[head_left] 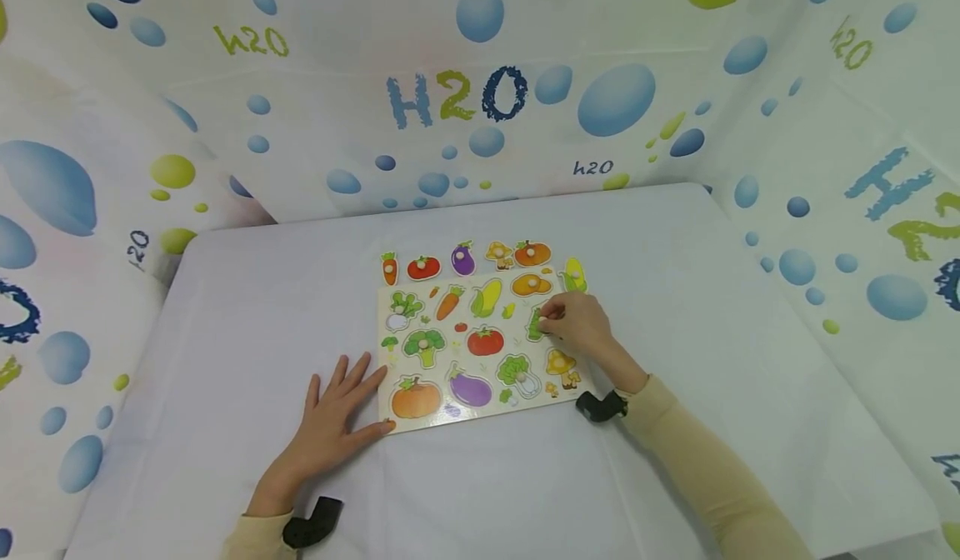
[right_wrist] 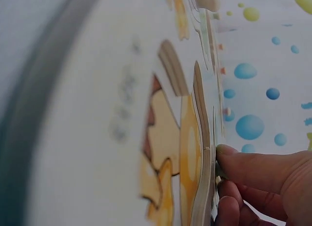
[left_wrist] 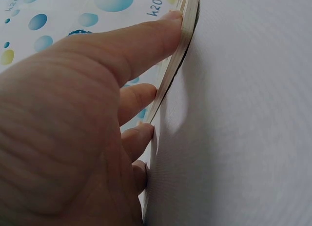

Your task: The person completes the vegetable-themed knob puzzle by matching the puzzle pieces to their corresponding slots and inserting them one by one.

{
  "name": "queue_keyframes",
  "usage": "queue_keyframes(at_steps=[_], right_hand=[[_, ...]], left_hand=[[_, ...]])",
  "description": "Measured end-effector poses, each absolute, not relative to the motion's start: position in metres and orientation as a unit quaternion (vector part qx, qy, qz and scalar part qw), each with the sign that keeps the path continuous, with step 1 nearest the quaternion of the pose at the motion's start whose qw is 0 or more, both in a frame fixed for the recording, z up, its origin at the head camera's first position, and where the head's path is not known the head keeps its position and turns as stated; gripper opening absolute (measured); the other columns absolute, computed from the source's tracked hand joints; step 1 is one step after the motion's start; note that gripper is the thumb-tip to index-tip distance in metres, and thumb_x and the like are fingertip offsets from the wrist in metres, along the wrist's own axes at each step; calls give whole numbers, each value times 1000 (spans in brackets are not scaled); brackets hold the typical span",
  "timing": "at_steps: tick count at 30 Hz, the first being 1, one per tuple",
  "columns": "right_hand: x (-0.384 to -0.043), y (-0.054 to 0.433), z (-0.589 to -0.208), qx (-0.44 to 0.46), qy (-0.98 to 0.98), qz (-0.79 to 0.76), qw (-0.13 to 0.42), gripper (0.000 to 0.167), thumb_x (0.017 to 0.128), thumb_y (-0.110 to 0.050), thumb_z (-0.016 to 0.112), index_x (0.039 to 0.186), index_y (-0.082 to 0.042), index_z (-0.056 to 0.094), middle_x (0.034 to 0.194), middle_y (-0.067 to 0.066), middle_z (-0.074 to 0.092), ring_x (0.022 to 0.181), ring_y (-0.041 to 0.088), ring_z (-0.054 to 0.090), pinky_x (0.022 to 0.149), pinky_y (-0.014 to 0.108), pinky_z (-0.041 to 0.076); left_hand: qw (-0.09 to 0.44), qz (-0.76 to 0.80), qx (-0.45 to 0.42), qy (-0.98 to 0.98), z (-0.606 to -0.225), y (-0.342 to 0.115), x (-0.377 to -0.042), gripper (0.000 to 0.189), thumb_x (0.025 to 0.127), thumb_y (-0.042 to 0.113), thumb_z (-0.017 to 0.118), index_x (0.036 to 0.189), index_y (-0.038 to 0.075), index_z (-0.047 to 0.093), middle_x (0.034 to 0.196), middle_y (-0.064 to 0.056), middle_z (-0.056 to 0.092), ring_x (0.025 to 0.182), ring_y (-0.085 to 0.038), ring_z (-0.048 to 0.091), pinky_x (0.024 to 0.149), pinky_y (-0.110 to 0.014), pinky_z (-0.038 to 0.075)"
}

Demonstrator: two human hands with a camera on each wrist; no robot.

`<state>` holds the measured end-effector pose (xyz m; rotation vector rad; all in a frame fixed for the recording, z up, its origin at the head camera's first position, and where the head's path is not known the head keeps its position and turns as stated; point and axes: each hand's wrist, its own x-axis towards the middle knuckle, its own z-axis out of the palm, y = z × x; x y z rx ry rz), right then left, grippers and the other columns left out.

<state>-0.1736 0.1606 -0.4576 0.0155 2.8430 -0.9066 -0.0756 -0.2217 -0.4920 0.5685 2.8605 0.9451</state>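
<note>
A vegetable knob puzzle board (head_left: 442, 293) lies on the white table, slightly turned. My left hand (head_left: 330, 422) rests at its left edge, fingers spread, with the thumb at the lower left corner; in the left wrist view the fingertips (left_wrist: 168, 30) touch the board's side. My right hand (head_left: 581, 324) is over the board's right part, and its thumb and fingers pinch a green vegetable puzzle piece (head_left: 534, 324), partly hidden by them. Whether that piece lies fully in its recess I cannot tell. A bok choy piece (head_left: 519, 374) and a white-root piece (head_left: 402, 310) lie on the board.
Along the far edge lie loose pieces: a carrot (head_left: 389, 268), a tomato (head_left: 423, 267), an eggplant (head_left: 463, 258), a mushroom (head_left: 498, 254) and a pumpkin (head_left: 533, 253). A corn piece (head_left: 573, 274) lies at the far right corner, close to my right hand. Patterned curtains surround the table (head_left: 712, 293).
</note>
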Motion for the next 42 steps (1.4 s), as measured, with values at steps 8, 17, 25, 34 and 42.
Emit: queue_keyframes(at_steps=[8,17,25,34,42], right_hand=[[-174,158,-462,7,946,-316,76,13,83,-21,78,89,-10,74,80,2,69,73,15,59,65,25,42],[-172,164,-458,-4,928,-364,75,21,84,-19,77,100,-7,73,90,6,71,80,18,62,69,26,48],[-184,189,-442,-14,922,-387,14,26,87,-13,74,110,-4,71,109,14,70,90,26,64,74,31,52],[-213,227,-442,8,929,-369,-10,27,90,-8,68,117,-3,68,116,16,68,98,30,63,76,36,52],[-228,237,-449,23,930,-364,49,30,91,-6,63,121,-3,66,121,18,64,105,32,61,79,38,54]], left_hand=[[32,308,185,933,-492,-223,-74,75,81,41,74,146,15,47,158,-19,31,148,-47,11,111,-72,-1],[24,308,189,932,-496,-222,-74,75,80,41,75,145,16,48,157,-20,33,148,-48,13,110,-72,0],[13,306,191,932,-495,-222,-75,75,80,41,76,145,17,48,156,-21,33,148,-47,13,111,-71,-1],[15,306,192,932,-491,-221,-74,74,80,41,75,145,15,49,156,-20,34,147,-48,15,110,-72,1],[23,302,186,935,-490,-220,-75,74,81,42,75,145,16,49,157,-18,33,147,-48,15,110,-73,1]])
